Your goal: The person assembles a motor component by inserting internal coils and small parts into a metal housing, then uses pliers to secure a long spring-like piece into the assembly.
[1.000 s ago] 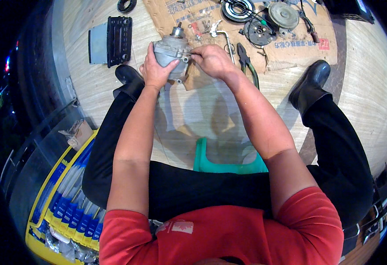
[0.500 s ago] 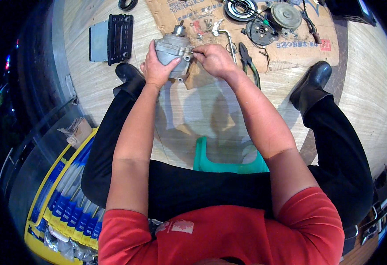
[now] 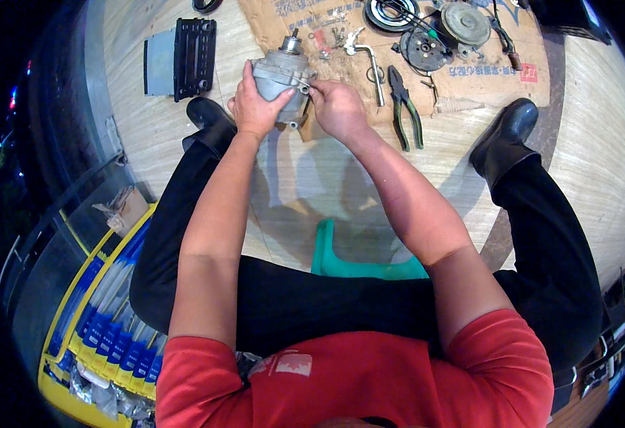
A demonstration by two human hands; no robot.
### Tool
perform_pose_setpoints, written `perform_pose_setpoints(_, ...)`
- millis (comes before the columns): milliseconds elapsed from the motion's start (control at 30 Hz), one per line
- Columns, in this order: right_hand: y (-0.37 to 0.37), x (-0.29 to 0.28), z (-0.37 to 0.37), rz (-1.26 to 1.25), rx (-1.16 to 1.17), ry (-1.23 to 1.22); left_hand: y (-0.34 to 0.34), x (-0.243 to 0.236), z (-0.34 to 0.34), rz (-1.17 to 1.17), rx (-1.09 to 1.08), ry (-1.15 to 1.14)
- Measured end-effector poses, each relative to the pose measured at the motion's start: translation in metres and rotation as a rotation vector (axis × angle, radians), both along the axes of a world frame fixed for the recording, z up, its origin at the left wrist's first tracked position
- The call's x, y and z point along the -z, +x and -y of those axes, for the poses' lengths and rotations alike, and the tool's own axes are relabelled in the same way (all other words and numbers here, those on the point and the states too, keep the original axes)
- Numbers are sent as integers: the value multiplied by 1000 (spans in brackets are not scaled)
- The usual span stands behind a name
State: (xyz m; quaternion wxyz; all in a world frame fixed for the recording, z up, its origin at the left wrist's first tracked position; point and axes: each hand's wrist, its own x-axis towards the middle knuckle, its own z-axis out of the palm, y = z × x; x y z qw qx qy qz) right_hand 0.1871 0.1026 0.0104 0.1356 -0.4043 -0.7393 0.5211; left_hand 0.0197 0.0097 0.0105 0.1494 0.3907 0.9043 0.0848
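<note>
Pale floor [image 3: 348, 167] lies beneath us, with brown cardboard [image 3: 483, 93] across the frame's upper centre and right. At upper centre we have a grey metal housing [image 3: 273, 87], our left hand [image 3: 253, 110] wrapped firmly around its lower left. Our right hand [image 3: 339, 108] pinches narrowly at its right edge, on what we cannot tell.

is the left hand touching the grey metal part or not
Touching. The head view shows the left hand against the side of the grey metal part, its thumb pressed over the lower front.
</note>
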Motion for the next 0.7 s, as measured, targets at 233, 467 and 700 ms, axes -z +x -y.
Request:
perform_pose_setpoints(233,-3,-6,4,-36,115,-197,6,1,-1,-2,-64,-12)
perform_pose_setpoints(467,16,-3,-50,127,-264,-104,26,-17,-9,-70,-71,-106)
perform_pose_setpoints(700,41,-12,-83,279,-389,-58,73,-33,-25,-259,-12,-118)
